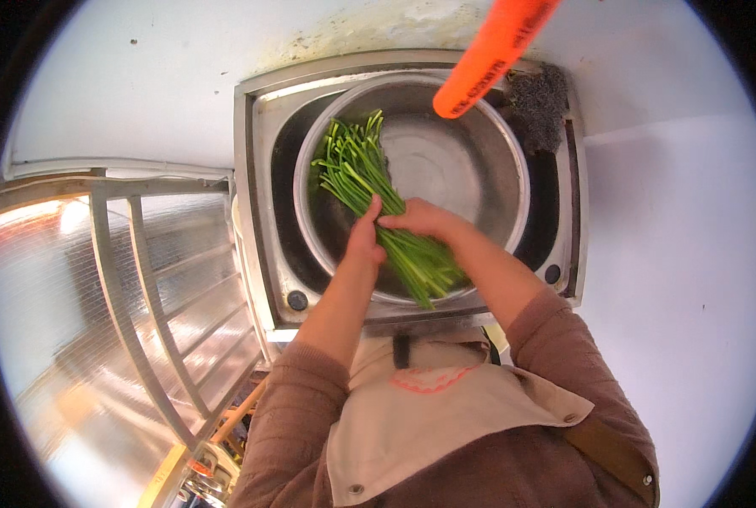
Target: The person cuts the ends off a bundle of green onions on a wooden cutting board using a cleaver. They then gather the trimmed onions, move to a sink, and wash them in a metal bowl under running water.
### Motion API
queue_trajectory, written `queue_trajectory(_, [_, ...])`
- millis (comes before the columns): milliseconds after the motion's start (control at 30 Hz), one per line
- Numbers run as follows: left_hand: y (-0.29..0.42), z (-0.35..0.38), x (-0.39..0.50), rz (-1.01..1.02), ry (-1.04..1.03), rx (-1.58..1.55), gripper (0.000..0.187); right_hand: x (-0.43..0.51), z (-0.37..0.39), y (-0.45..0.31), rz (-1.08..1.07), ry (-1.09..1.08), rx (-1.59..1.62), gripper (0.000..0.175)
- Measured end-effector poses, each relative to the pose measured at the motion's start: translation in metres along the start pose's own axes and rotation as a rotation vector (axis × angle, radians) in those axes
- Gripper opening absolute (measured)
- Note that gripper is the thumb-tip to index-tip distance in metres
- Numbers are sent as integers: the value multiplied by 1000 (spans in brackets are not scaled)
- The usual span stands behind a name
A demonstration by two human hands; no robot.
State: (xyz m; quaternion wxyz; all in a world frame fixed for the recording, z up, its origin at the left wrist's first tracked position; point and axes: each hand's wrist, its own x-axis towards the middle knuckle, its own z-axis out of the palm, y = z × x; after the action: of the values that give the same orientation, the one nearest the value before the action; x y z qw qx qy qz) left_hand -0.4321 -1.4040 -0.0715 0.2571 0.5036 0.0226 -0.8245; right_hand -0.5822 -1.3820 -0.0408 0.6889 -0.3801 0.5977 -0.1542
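A bunch of long green stalks, likely garlic chives (359, 165), slants across the left part of a large round metal basin (522, 184). My left hand (367, 235) grips the bunch near its middle from the left, thumb along the stalks. From the right, my right hand (425, 219) closes on the same bunch, its thumb near the left one. The cut ends point up and left inside the basin. The other end, somewhat blurred, reaches over the near rim. The basin stands in a stainless steel sink (260, 254).
An orange pipe or hose (479, 70) bearing writing comes down over the basin's far right rim. Dark scouring mesh (540, 108) lies on the sink's back right corner. White walls stand behind and to the right. A framed translucent panel (117, 286) is at left.
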Motion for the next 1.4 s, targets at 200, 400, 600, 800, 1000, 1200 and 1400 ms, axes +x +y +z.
queue_trajectory(200, [4, 22, -41, 344, -267, 113, 58, -63, -4, -61, -214, 300, -377, 67])
queue_trajectory(400, [38, 50, -67, 562, -557, 200, 73, -99, 15, -103, -318, 616, -550, 79])
queue_trajectory(600, [46, 75, -86, 682, -630, 322, 88, -108, 30, -109, -438, 795, -616, 95])
queue_trajectory(800, [42, 87, -96, 698, -613, 226, 91, -106, 34, -110, -515, 872, -696, 92])
queue_trajectory(1000, [51, 75, -90, 621, -609, 73, 90, -94, 48, -112, -558, 874, -700, 88])
queue_trajectory(1200, [59, 60, -84, 700, -710, 103, 82, -97, 51, -109, -623, 787, -682, 85])
queue_trajectory(1400, [53, 52, -65, 772, -723, 60, 78, -100, 51, -115, -662, 866, -731, 80])
